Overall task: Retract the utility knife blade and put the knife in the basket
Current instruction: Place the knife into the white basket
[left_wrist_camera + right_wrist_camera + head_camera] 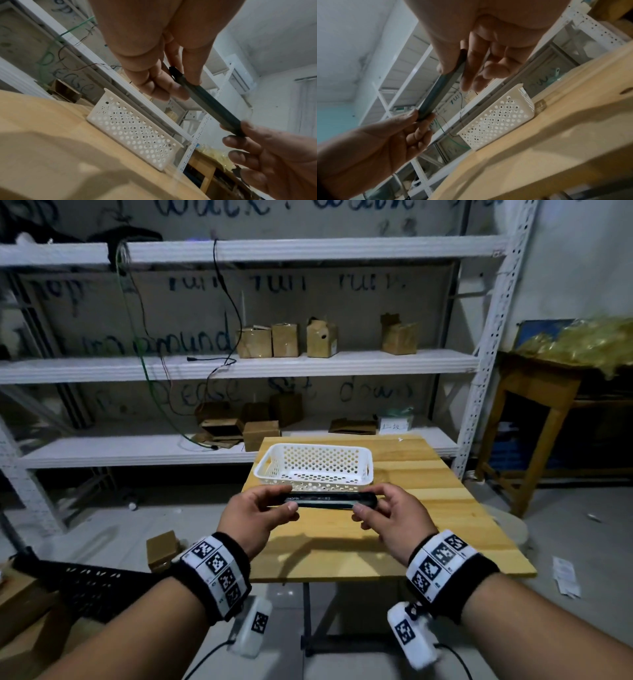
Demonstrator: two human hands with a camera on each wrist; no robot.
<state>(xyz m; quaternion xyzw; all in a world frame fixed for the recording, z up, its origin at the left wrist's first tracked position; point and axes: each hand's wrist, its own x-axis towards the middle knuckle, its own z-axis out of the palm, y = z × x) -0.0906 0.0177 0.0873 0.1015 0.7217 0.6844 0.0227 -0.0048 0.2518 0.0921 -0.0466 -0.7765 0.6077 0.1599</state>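
Dark utility knife [325, 500] held level, blade seemingly retracted, before empty white basket [313, 465].

You hold a knife [329, 500] with a dark, smooth plastic body, slightly glossy along its top edge. Your basket [317, 478] is white perforated plastic with a faint sheen. Your table [445, 508] is pale wood, smooth and matt (grain lines show). The wristbands [219, 577] look like black cloth.

small wooden table [428, 529], light pine top, just a white perforated basket [315, 465] sitting near its far edge
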